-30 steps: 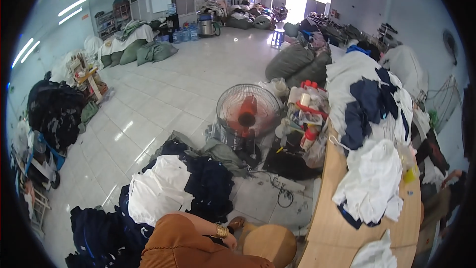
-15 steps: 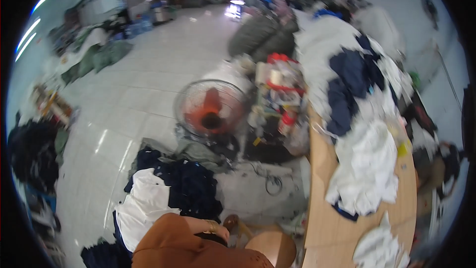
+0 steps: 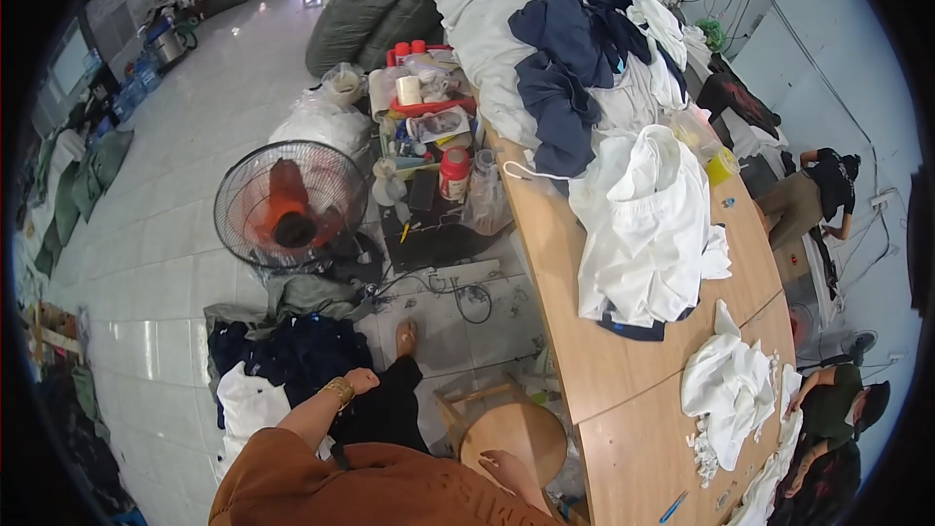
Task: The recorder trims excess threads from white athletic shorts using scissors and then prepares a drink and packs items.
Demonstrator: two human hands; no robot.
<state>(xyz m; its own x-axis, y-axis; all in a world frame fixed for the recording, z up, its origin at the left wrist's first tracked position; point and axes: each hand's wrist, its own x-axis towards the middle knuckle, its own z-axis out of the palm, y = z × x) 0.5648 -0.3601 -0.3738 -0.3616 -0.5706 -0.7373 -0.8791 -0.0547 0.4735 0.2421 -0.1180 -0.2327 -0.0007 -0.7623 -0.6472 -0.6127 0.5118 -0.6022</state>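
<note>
My left hand [image 3: 362,381], with a gold bracelet at the wrist, hangs over my dark trousers [image 3: 384,414]. Its fingers are curled in, and nothing shows in them. Over the edge of a round wooden stool [image 3: 526,433] my right hand [image 3: 502,469] is held with its fingers stretched out and empty; whether it touches the seat I cannot tell. Left of my left arm, a white cloth [image 3: 251,404] lies with a pile of navy garments [image 3: 307,351] on the floor. White trousers [image 3: 643,234] lie crumpled on the wooden table [image 3: 623,438] at my right.
An orange-centred floor fan [image 3: 290,205] stands ahead, beside a cart of jars and supplies [image 3: 433,151]. A cable [image 3: 472,302] coils on the floor. White and navy cloth [image 3: 560,68], a smaller white garment [image 3: 726,390] and a blue pen [image 3: 673,507] are on the table. Two people work beyond it.
My view has swung to the right, bringing more of the table and two people into sight. My right hand now shows over the stool, and my left arm reaches further forward.
</note>
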